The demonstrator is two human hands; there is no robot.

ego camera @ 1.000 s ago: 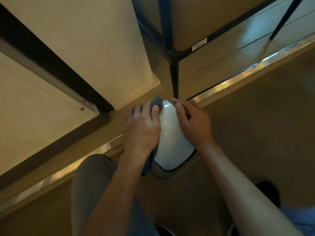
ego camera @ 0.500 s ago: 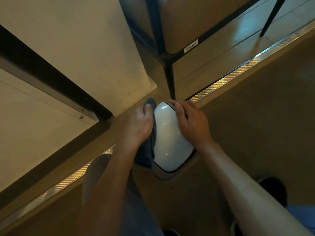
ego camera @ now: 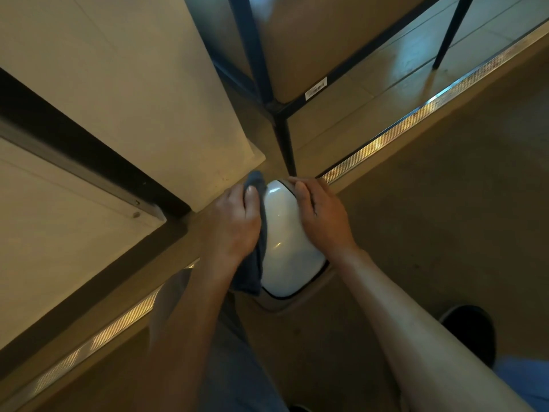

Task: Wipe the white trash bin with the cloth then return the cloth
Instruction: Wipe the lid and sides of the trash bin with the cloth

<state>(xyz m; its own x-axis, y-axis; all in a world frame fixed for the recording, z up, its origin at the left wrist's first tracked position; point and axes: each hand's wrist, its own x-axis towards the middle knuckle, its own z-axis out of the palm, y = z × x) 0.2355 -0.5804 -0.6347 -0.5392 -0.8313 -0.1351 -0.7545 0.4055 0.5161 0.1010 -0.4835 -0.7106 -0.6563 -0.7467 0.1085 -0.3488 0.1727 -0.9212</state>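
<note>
Seen from above, left to right: left hand (ego camera: 234, 224) gripping dark cloth (ego camera: 252, 263) against white trash bin (ego camera: 288, 242) on the floor; right hand (ego camera: 323, 218) flat on its lid — fingers relaxed. Shelf label (ego camera: 315, 89) unreadable, perhaps a barcode.

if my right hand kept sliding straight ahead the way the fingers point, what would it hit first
Probably the black metal leg of the shelf frame. The right hand rests on the white trash bin, fingertips at its far edge, and the leg stands just beyond, though depth is hard to judge.
</note>
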